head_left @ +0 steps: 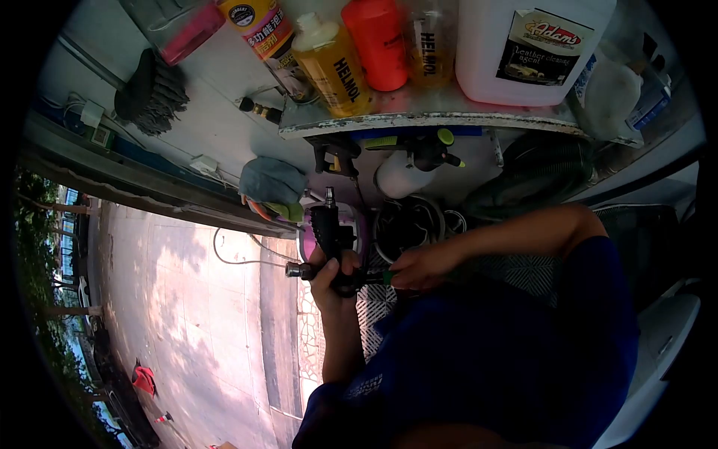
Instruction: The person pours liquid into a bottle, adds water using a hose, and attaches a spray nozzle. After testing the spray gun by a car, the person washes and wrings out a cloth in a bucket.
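In the head view, my left hand (pixel 327 283) is wrapped around a black pistol-shaped spray gun (pixel 327 230). One metal fitting sticks up from the gun's top end and another points left. My right hand (pixel 425 266) is closed on the gun's right end, where a bit of green shows beside the fingers. What exactly lies inside that grip is hidden. Behind the gun stands a pink-purple container (pixel 357 224), and a dark round bucket (pixel 407 228) is just right of it.
A worn shelf (pixel 419 120) overhead carries several bottles, including a yellow bottle (pixel 333 71), a red bottle (pixel 376 45) and a large white jug (pixel 523 82). Below it hang another spray gun (pixel 336 157) and a coiled hose (pixel 538 176). A grey-blue cloth (pixel 273 178) hangs left; sunlit paving (pixel 179 292) lies outside.
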Motion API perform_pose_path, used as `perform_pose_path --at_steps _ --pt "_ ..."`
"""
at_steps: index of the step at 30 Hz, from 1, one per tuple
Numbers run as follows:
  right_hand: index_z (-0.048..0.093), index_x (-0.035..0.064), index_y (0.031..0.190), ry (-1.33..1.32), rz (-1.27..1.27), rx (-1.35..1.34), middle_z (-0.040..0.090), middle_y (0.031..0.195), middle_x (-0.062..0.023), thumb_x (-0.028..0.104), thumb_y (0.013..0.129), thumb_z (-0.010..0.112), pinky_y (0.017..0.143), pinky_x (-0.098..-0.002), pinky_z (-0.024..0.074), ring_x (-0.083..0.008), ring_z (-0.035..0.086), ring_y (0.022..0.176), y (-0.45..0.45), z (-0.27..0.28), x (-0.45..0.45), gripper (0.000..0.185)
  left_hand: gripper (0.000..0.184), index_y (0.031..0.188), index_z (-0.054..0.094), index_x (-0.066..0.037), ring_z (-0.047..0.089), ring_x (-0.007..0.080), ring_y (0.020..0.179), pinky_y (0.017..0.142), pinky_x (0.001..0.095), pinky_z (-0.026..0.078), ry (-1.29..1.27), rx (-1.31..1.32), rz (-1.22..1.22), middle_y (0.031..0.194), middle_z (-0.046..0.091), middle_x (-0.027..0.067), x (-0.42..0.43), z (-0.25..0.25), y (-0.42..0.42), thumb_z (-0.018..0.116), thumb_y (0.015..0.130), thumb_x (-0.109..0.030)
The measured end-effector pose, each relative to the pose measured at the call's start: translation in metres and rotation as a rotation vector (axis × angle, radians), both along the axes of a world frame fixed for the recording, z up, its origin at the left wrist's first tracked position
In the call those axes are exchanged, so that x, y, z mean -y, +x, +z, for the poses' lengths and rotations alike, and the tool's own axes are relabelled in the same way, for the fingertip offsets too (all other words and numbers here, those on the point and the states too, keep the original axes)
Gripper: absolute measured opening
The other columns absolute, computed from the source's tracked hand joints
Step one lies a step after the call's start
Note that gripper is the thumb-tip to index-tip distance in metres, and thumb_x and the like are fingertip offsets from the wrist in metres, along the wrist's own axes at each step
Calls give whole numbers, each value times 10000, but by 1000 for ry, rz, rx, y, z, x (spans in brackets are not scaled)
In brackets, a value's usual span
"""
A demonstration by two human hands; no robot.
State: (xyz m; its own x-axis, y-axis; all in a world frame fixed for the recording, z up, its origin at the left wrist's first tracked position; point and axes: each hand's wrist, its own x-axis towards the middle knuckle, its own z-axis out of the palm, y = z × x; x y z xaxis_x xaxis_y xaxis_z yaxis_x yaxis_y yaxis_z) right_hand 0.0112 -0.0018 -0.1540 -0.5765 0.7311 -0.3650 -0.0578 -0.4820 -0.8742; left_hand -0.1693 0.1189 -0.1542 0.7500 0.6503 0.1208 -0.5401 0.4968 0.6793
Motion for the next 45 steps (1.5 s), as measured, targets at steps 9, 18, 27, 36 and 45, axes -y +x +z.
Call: perform_pose_path --at_steps 9,18,27,36,45 --pt "550 -23 944 688 -326 926 637 712 -145 343 994 444 559 -403 499 -260 643 623 -7 -78 0 385 245 1025 597 67 559 182 640 615 316 486 -165 -358 285 755 567 83 -14 -54 43 579 789 4" --pt "533 52 1260 486 -176 297 632 959 -98 427 1028 356 775 -339 461 -168 584 864 10 -91 3 475 434 1230 516 11 521 153 673 619 285 458 83 -164 122 831 572 78 -35 -64 3 588 816 -98" --pt "602 -2 967 505 -397 706 602 869 -123 152 726 770 702 -398 448 -272 596 819 10 -49 37 332 570 1312 502 -23 515 185 650 642 334 456 199 -151 51 728 547 101 -5 -37 24 637 760 -74" --pt "544 -35 1028 648 -551 530 628 921 -155 232 825 694 694 -403 454 -280 609 792 15 -55 55 368 434 1162 515 6 521 197 622 585 358 481 254 -83 -48 743 544 107 -4 -35 37 665 758 -41" --pt "481 -4 1129 302 -311 294 635 895 -131 215 933 601 656 -337 476 -209 625 794 13 -71 42 318 468 1210 516 -27 524 206 621 595 361 485 242 -35 -24 725 542 120 0 -34 33 658 765 -48"
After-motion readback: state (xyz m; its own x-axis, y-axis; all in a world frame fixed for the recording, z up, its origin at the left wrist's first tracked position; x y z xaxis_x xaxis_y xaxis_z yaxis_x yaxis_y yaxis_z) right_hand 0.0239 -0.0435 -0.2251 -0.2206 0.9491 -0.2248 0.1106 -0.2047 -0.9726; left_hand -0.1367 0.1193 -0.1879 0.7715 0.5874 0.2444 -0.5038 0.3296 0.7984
